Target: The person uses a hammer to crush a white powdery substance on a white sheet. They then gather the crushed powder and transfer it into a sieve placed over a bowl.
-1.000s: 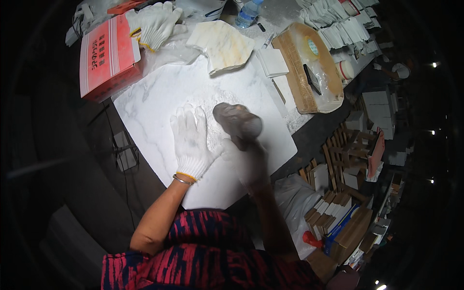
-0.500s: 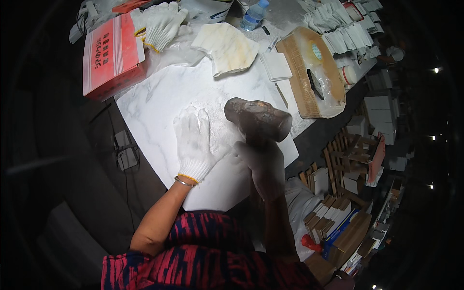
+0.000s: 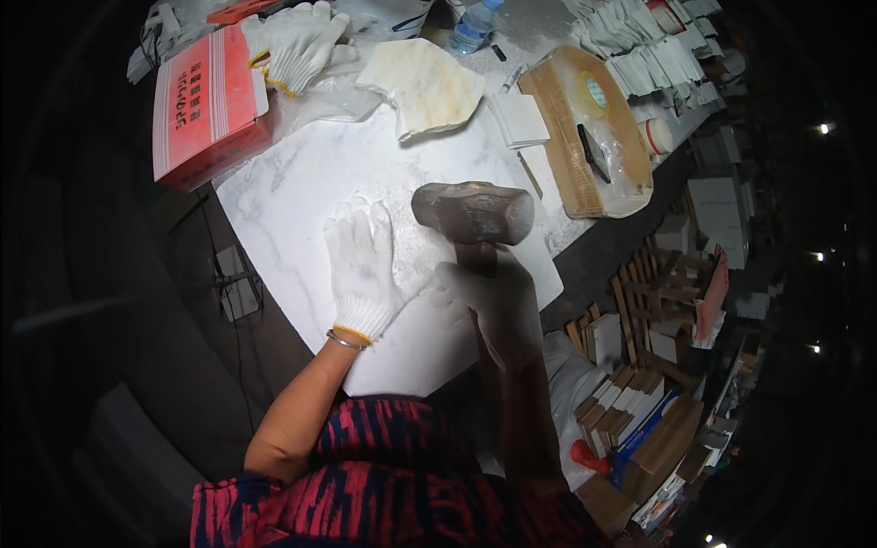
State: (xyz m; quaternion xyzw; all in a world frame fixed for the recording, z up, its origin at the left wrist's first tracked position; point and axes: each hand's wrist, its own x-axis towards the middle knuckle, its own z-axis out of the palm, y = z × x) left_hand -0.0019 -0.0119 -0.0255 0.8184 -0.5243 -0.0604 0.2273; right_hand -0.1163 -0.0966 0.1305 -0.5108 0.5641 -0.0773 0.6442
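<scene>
My left hand [image 3: 361, 265], in a white knitted glove, lies flat on a white, grey-veined marble slab [image 3: 283, 210], fingers stretched out. My right hand [image 3: 504, 301], gloved and in shadow, is closed round the handle of a heavy sledgehammer [image 3: 473, 212]. Its dark, blocky head hangs over the slab, to the right of my left fingertips. Pale crushed grit [image 3: 406, 224] is spread on the slab between the left hand and the hammer. Farther back rests a jagged piece of cream-white stone [image 3: 423, 87].
A red-and-white box [image 3: 206, 110] with white gloves [image 3: 297, 46] on it stands back left. To the right are white tiles [image 3: 519, 121], a cut-down cardboard box [image 3: 553, 137] holding a phone [image 3: 594, 153], and stacked tile samples [image 3: 649, 68]. A water bottle [image 3: 475, 27] stands at the back.
The hammer head has shifted slightly left and levelled out, with my right hand still round the handle. My left hand keeps its place on the slab. The whole view has shifted a little.
</scene>
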